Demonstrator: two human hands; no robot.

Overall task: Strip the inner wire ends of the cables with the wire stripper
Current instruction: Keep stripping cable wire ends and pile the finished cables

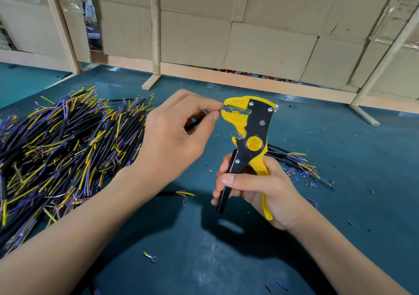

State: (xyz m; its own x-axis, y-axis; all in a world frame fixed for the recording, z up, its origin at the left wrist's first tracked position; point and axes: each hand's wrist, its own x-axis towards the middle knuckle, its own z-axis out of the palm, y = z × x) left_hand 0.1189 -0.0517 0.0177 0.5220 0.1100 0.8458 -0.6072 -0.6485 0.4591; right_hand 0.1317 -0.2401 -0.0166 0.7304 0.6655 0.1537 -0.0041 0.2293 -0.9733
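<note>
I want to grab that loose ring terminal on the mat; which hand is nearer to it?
Right. The right hand, gripping the wire stripper, hangs above-right of the ring terminal; the left hand is farther up.

Yellow-and-black stripper (251, 136) over a teal table (340, 136); left of the stripper, black cables (63, 149) with yellow, blue and purple-brown ends.

Left hand (172, 131) pinching, right hand (256, 192) curled gripping, forearms extended

Big cable pile (68, 149) at table (340, 136) left edge. Smaller cable bundle (299, 160) right of wire stripper (251, 140), mid-table. Ring terminal (150, 257) near front edge. Cardboard partition (260, 33) along back edge.
</note>
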